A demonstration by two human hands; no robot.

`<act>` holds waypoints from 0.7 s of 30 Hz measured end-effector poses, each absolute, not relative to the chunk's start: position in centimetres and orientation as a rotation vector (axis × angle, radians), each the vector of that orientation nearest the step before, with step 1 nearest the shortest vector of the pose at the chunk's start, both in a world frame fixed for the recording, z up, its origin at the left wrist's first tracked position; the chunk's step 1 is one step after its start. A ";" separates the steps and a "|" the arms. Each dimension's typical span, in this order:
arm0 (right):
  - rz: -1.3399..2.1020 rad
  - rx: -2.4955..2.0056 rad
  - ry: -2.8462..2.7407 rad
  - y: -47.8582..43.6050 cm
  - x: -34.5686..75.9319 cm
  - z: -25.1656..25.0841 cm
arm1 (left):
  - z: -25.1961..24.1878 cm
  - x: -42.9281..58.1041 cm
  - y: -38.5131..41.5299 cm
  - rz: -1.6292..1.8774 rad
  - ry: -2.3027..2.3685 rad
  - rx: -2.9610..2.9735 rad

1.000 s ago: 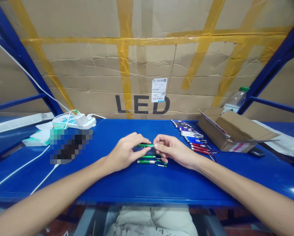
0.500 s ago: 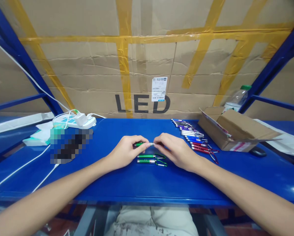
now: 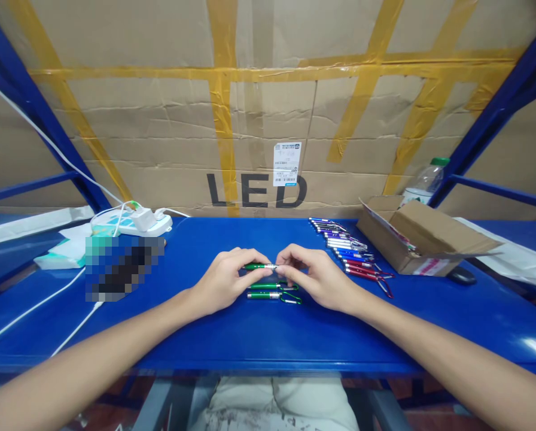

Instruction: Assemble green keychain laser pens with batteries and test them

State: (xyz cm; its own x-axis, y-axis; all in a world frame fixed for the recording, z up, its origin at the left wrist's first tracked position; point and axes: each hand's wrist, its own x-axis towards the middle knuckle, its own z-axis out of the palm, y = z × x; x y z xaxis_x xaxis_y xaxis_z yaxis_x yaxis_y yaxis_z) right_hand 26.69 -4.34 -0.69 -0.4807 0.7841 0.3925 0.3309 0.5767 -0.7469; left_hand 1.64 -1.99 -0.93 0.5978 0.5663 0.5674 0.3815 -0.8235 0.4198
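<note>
since the earlier frame both hands are sitting slightly lower and closer to the table, with the green pen light now being pinched from either end rather than lifted.

head view: the left hand [image 3: 225,280] is closing narrowly on the green barrel of the small green pen light [image 3: 258,266], while the right hand [image 3: 318,276] is gripping its silver tip end (fingertips curled tight, nothing else in them). the light is lying with its long axis running 9 to 3 o'clock between the hands, equally near both, just above the blue table [image 3: 268,335]. two more green pen lights [image 3: 268,290] with wire clips are lying parallel just at 6 o'clock of it, touching the tabletop. a row of pen lights [image 3: 349,251], silver, blue, purple and red, smooth metal cylinders, is lying at 2 o'clock, beside an open cardboard box [image 3: 423,236]. a white power strip [image 3: 131,222] is sitting at 10 o'clock, and a taped cardboard sheet printed "led" [image 3: 256,190] is standing at 12 o'clock.
</note>
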 end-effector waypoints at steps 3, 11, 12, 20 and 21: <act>1.154 -0.859 -1.838 -4.2 26.3 -0.6 | -1.0 1.4 -1.9 1.120 0.688 2.756; 1.497 -0.802 -1.650 -3.9 26.3 -0.1 | -0.5 1.2 -2.1 1.355 0.417 3.109; 1.535 -0.805 -1.631 -3.9 26.4 -0.1 | -0.3 1.2 -2.2 1.348 0.414 3.145; 1.815 -0.780 -1.486 -3.4 26.8 -0.5 | 0.0 1.5 -2.4 1.370 0.382 3.121; 1.791 -0.784 -1.493 -3.3 26.7 -0.6 | -0.1 1.5 -2.3 1.356 0.398 3.095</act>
